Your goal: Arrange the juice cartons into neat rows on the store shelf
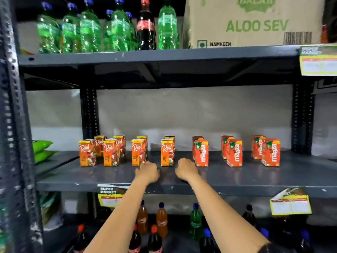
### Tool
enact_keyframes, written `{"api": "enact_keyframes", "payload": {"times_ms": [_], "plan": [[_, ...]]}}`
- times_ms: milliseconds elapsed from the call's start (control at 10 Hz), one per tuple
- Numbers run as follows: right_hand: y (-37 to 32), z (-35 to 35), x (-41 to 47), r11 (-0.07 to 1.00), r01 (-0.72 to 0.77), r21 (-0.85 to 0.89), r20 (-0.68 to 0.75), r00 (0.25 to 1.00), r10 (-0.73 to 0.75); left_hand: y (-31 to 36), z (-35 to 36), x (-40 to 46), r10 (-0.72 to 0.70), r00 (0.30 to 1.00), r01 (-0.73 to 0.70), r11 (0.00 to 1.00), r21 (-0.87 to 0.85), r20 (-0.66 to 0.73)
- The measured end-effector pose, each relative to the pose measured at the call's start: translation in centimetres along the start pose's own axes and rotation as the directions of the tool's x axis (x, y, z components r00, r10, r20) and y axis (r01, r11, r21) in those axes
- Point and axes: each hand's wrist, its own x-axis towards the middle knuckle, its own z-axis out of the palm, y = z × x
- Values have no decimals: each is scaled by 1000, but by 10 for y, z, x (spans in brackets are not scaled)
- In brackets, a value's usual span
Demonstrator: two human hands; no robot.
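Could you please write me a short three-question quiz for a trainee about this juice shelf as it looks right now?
1. True or false: the left hand is holding a carton.
2. Which cartons stand on the right part of the middle shelf? A) Real B) Maaza C) Balaji
3. Fill in: the one dark bottle with a red cap stands on the ___ shelf, among the green bottles.

Key
1. False: both the left hand and the right hand rest loosely closed on the shelf, holding nothing.
2. B: the Maaza cartons are right of the Real cartons.
3. top
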Motion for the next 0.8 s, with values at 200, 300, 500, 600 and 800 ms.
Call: {"api": "enact_keyframes", "payload": {"times_ms": [200, 300, 500, 600, 800], "plan": [[-7, 11, 7, 981, 11, -191, 23, 1000, -7, 4, 1, 11, 59, 995, -59, 998, 2, 85], [-7, 12, 8, 977, 8, -212, 43, 999, 1, 6, 3, 12, 79, 995, -79, 997, -2, 67], [-9, 12, 9, 971, -1, -239, 54, 998, 14, 8, 2, 12, 128, 990, -129, 992, 5, 63], [-8, 12, 9, 972, -12, -236, 58, 998, 27, 8, 3, 12, 119, 990, -120, 993, 9, 81], [-11, 10, -1, 970, 24, -244, -189, 979, -72, 10, 0, -2, 108, 929, -111, 994, 11, -355]]}}
